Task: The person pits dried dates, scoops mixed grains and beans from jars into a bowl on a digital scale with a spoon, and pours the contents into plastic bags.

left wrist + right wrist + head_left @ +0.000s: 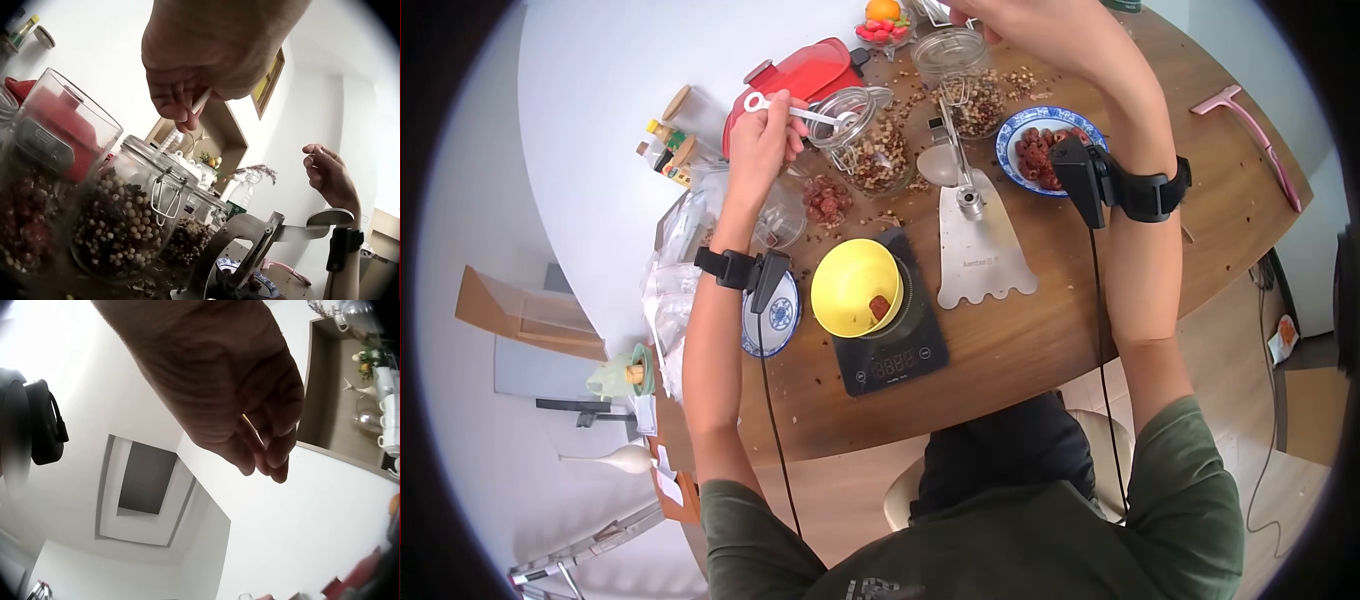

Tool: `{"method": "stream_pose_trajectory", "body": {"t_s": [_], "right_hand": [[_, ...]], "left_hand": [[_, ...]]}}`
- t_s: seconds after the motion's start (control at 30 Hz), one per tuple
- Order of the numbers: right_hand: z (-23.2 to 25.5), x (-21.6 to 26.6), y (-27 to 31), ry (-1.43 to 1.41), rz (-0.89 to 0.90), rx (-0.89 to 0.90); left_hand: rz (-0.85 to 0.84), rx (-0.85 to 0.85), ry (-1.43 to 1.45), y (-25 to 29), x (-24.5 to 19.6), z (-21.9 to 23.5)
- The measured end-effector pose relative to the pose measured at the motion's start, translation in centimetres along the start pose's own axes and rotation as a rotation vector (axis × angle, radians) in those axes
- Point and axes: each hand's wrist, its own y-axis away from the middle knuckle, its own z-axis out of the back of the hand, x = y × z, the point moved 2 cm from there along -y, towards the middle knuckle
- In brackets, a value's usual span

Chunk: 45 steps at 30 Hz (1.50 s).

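My left hand [765,140] pinches a white long-handled spoon [807,115] with a ring at its handle end. The spoon reaches into the open mouth of a clip-top glass jar [870,160] of mixed beans and grains. In the left wrist view, the spoon's shaft [167,142] slants down at that jar's rim. Raised beyond a second glass jar [975,100] is my right hand [1020,15], partly cut off by the head view's edge. Its fingers [278,447] are loosely bent with nothing visible between them.
A yellow bowl [840,285] with a dark red piece sits on a black kitchen scale [910,360]. Beside it stands a metal tool with a scalloped base [990,265]. A blue-and-white bowl [1005,150] holds red dates. Loose grains are scattered around the jars.
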Motion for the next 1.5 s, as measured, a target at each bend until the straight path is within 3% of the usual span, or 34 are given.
{"method": "stream_pose_trajectory", "body": {"t_s": [0.13,0.2,0.3,0.5,0.97,1.23,1.33,1.5], "right_hand": [[0.0,-0.3,-0.1,0.041,0.135,-0.039],[0.3,0.1,0.1,0.057,-0.031,-0.013],[1.2,1.4,1.2,-0.014,-0.081,0.023],[0.9,-0.5,0.1,0.075,0.036,-0.024],[0.4,0.2,0.4,0.122,0.029,0.0],[-0.2,0.3,-0.1,0.145,-0.005,0.041],[-1.3,-0.3,0.1,0.233,0.084,0.123],[-4.3,-0.5,1.9,0.178,-0.153,0.575]], "left_hand": [[0.033,-0.027,0.093,-0.1,0.3,-0.2],[0.053,-0.036,0.12,0.0,0.3,-0.1],[0.103,-0.073,0.194,0.0,0.9,0.0],[0.167,-0.157,0.381,0.0,2.2,0.5],[0.268,-0.284,0.706,1.4,4.6,2.4],[0.229,-0.348,0.916,3.1,5.6,4.5],[0.21,-0.363,0.963,4.5,5.3,6.1],[0.196,-0.306,0.967,9.2,4.6,8.6]]}}
